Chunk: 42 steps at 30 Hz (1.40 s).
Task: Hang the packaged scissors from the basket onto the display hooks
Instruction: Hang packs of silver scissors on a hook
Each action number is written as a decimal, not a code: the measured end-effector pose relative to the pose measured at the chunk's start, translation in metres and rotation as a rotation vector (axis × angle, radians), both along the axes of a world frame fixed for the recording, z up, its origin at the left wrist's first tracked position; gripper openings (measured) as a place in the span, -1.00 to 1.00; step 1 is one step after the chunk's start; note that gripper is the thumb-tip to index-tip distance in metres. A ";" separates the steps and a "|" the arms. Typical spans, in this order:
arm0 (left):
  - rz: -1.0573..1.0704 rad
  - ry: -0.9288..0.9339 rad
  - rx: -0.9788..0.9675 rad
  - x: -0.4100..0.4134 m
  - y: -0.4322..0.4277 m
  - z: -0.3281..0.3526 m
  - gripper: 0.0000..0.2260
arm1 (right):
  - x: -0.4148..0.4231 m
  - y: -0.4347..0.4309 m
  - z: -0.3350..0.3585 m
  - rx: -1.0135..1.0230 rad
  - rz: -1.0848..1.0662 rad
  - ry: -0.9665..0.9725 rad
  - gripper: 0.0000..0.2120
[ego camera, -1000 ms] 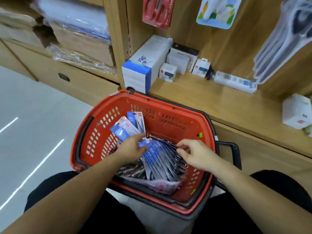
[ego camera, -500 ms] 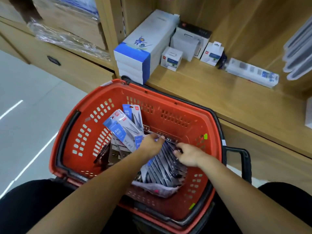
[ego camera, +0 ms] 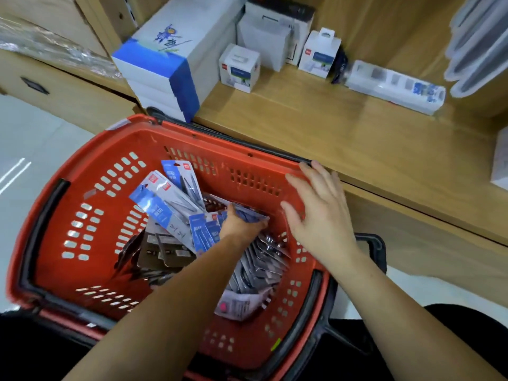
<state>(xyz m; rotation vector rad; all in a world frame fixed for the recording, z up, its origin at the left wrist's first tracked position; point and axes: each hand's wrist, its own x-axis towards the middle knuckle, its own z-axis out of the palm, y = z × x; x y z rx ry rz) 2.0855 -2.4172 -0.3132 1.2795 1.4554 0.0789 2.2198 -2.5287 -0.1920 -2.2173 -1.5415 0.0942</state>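
Packaged scissors (ego camera: 170, 213) lie heaped inside the red basket (ego camera: 214, 141), which sits against the wooden shelf (ego camera: 330, 127). Your left hand (ego camera: 242, 224) is down among them, fingers curled round the top of a bundle of packs. Your right hand (ego camera: 319, 215) hovers released, fingers spread, over the basket's right wall.

left hand (ego camera: 242, 228) — arm stretched forward, fingers curled round a scissors pack (ego camera: 254, 215) | right hand (ego camera: 321, 215) — raised, fingers spread, palm down
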 end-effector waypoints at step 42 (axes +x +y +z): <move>0.140 -0.539 0.152 -0.098 -0.046 0.188 -0.74 | -0.085 0.008 0.048 0.076 -0.165 1.209 -0.70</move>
